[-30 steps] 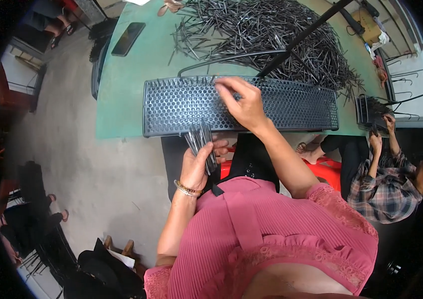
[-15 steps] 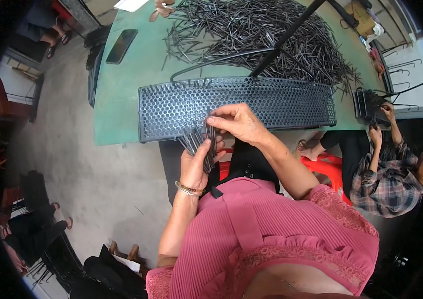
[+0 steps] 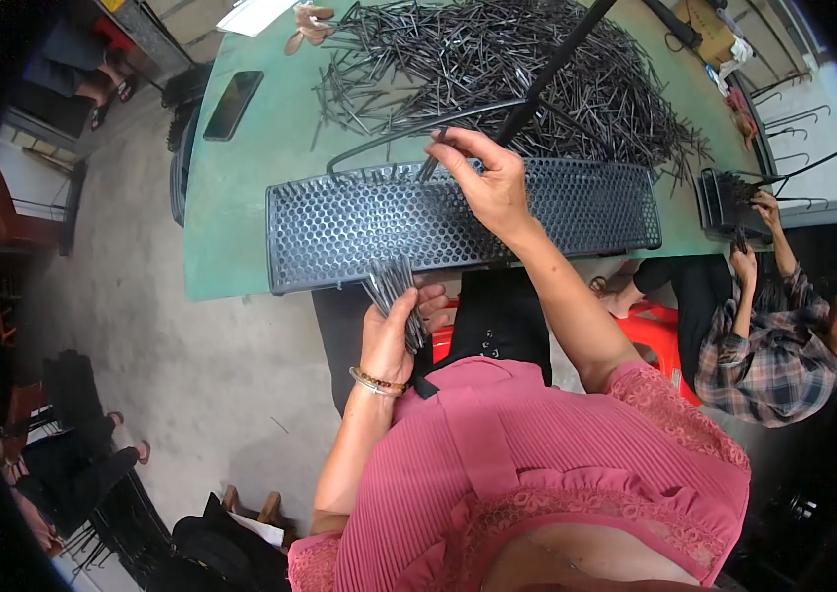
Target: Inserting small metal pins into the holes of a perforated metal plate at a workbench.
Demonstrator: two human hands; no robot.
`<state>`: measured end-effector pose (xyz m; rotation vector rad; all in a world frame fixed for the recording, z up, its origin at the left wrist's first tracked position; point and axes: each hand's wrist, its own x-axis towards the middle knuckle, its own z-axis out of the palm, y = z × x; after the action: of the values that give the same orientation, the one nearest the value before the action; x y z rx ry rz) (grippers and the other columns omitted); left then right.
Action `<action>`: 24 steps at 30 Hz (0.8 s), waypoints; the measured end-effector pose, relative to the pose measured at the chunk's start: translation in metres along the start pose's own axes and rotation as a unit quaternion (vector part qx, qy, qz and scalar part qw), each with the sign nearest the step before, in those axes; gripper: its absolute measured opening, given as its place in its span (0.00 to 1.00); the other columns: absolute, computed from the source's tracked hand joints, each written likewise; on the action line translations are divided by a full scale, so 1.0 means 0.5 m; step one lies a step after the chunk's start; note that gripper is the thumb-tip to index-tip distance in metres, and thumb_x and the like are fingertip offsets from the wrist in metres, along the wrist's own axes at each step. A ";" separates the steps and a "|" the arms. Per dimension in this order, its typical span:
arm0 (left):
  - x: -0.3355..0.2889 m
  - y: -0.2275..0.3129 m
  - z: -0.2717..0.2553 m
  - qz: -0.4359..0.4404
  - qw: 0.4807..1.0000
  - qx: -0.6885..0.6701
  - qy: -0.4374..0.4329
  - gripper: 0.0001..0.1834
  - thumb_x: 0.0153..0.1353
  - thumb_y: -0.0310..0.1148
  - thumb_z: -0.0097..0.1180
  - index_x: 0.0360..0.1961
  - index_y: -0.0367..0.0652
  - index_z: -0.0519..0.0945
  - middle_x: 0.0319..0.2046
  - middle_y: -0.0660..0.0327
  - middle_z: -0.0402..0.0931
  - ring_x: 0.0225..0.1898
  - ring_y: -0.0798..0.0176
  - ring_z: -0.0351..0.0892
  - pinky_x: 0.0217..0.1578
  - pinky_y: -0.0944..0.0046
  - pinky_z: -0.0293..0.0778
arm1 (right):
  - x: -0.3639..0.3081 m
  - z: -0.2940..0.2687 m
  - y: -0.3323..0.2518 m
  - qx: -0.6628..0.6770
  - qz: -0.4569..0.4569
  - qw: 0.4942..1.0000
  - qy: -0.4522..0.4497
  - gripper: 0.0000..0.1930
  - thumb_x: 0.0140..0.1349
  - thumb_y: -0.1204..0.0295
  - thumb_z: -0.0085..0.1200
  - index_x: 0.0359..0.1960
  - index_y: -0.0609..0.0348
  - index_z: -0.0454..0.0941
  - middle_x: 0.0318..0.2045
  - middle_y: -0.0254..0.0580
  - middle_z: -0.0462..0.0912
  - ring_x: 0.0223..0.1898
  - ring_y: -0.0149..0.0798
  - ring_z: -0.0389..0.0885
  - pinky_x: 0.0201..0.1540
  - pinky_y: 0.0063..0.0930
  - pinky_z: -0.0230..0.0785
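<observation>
A bundle of thin dark rods (image 3: 394, 288) is gripped in my left hand (image 3: 389, 333), just off the near edge of the perforated metal rack (image 3: 329, 232). My right hand (image 3: 489, 187) is over the rack's far side, pinching a dark rod (image 3: 428, 169) between thumb and fingers. A row of short rods stands along the rack's far left edge. The rack is a long, dark panel full of round holes. Whether the pinched rod sits in a hole I cannot tell.
A large heap of loose dark rods (image 3: 527, 74) covers the far part of the green table (image 3: 231, 217). A black bar (image 3: 566, 59) slants up over the rack. A phone (image 3: 233, 106) lies at left. On the right, a co-worker's hands (image 3: 765, 209) work at another rack.
My right hand has moved up and away from the bundle to the rack's far edge, carrying a rod. The left hand stays nearly in place with the bundle.
</observation>
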<state>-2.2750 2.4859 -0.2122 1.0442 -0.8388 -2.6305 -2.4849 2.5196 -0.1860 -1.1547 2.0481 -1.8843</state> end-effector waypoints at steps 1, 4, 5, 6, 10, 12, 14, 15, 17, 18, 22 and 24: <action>-0.001 -0.002 -0.001 -0.003 1.000 0.002 -0.004 0.13 0.63 0.31 0.48 0.46 0.35 0.70 0.42 0.48 0.76 0.41 0.56 0.79 0.39 0.58 0.79 | 0.005 0.003 0.008 -0.026 -0.029 0.999 0.010 0.10 0.57 0.75 0.56 0.39 0.67 0.79 0.34 0.39 0.83 0.33 0.27 0.80 0.39 0.19 0.71; -0.005 0.000 0.003 -0.008 1.000 -0.011 -0.003 0.13 0.63 0.31 0.47 0.45 0.34 0.70 0.40 0.48 0.76 0.40 0.56 0.79 0.38 0.59 0.79 | 0.010 0.010 0.014 -0.052 -0.060 0.997 0.027 0.09 0.56 0.76 0.56 0.37 0.66 0.79 0.34 0.41 0.83 0.33 0.29 0.80 0.37 0.20 0.71; -0.007 0.000 0.003 -0.011 1.000 -0.015 -0.005 0.13 0.63 0.30 0.47 0.45 0.32 0.69 0.39 0.47 0.76 0.40 0.56 0.78 0.38 0.59 0.80 | 0.011 0.010 0.014 -0.064 -0.062 0.996 0.026 0.09 0.56 0.76 0.57 0.37 0.66 0.79 0.34 0.41 0.83 0.32 0.29 0.80 0.37 0.20 0.71; -0.009 -0.001 0.002 -0.010 1.000 -0.015 -0.005 0.13 0.63 0.30 0.47 0.45 0.32 0.69 0.39 0.47 0.76 0.40 0.56 0.78 0.38 0.59 0.80 | 0.012 0.010 0.013 -0.076 -0.065 0.995 0.025 0.09 0.56 0.77 0.57 0.38 0.66 0.79 0.34 0.41 0.83 0.32 0.29 0.80 0.37 0.21 0.72; -0.009 0.002 0.002 -0.013 1.000 -0.012 -0.008 0.13 0.64 0.30 0.47 0.45 0.32 0.69 0.40 0.47 0.76 0.40 0.56 0.78 0.38 0.59 0.79 | 0.013 0.010 0.012 -0.091 -0.093 0.991 0.025 0.09 0.55 0.77 0.57 0.37 0.67 0.79 0.34 0.42 0.83 0.32 0.29 0.80 0.37 0.21 0.72; -0.009 0.002 0.001 -0.013 1.000 -0.010 -0.011 0.13 0.64 0.30 0.47 0.45 0.32 0.69 0.40 0.47 0.76 0.40 0.56 0.78 0.38 0.59 0.79 | 0.013 0.013 0.011 -0.085 -0.100 0.991 0.029 0.09 0.55 0.78 0.57 0.38 0.66 0.79 0.34 0.42 0.83 0.33 0.30 0.81 0.37 0.21 0.72; -0.009 0.000 0.000 -0.020 1.000 -0.007 -0.006 0.13 0.63 0.30 0.47 0.46 0.35 0.70 0.40 0.50 0.77 0.39 0.58 0.79 0.37 0.60 0.79 | 0.005 0.017 0.014 -0.066 -0.079 0.994 0.033 0.08 0.56 0.78 0.56 0.38 0.67 0.79 0.34 0.43 0.83 0.33 0.30 0.81 0.38 0.22 0.72; -0.008 -0.001 -0.001 -0.019 1.000 -0.008 -0.007 0.13 0.63 0.30 0.47 0.46 0.35 0.70 0.40 0.50 0.77 0.39 0.58 0.79 0.37 0.60 0.79 | 0.001 0.020 0.013 -0.055 -0.067 0.996 0.035 0.08 0.56 0.78 0.56 0.38 0.67 0.79 0.34 0.42 0.83 0.34 0.30 0.81 0.38 0.22 0.72; -0.007 -0.003 -0.005 -0.018 1.000 -0.005 -0.004 0.13 0.63 0.30 0.48 0.46 0.35 0.70 0.39 0.50 0.77 0.39 0.58 0.79 0.36 0.60 0.79 | -0.001 0.021 0.023 -0.053 -0.072 0.995 0.036 0.08 0.56 0.78 0.56 0.38 0.66 0.79 0.35 0.42 0.83 0.34 0.31 0.81 0.39 0.21 0.73; -0.007 -0.004 -0.006 -0.018 1.000 -0.005 -0.004 0.13 0.63 0.30 0.48 0.46 0.35 0.70 0.39 0.50 0.77 0.39 0.58 0.79 0.36 0.60 0.79 | -0.001 0.021 0.027 -0.050 -0.075 0.995 0.035 0.08 0.57 0.78 0.56 0.38 0.66 0.79 0.35 0.42 0.83 0.35 0.31 0.81 0.39 0.22 0.73; -0.007 -0.006 -0.010 -0.015 1.000 -0.003 -0.003 0.13 0.63 0.31 0.48 0.46 0.35 0.70 0.38 0.51 0.77 0.37 0.59 0.80 0.35 0.61 0.79 | -0.002 0.020 0.030 -0.049 -0.076 0.996 0.024 0.08 0.57 0.78 0.55 0.39 0.66 0.78 0.35 0.42 0.83 0.36 0.31 0.81 0.41 0.22 0.73; -0.006 -0.007 -0.011 -0.014 1.000 -0.004 -0.003 0.13 0.63 0.31 0.48 0.46 0.35 0.70 0.38 0.51 0.78 0.36 0.60 0.80 0.35 0.62 0.80 | 0.002 0.018 0.033 -0.045 -0.074 0.996 0.020 0.08 0.57 0.78 0.55 0.39 0.66 0.78 0.35 0.42 0.83 0.36 0.31 0.81 0.41 0.22 0.73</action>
<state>-2.2689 2.4875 -0.2158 1.0543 -0.8208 -2.6595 -2.4876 2.5107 -0.2022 -1.3340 2.1431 -1.9132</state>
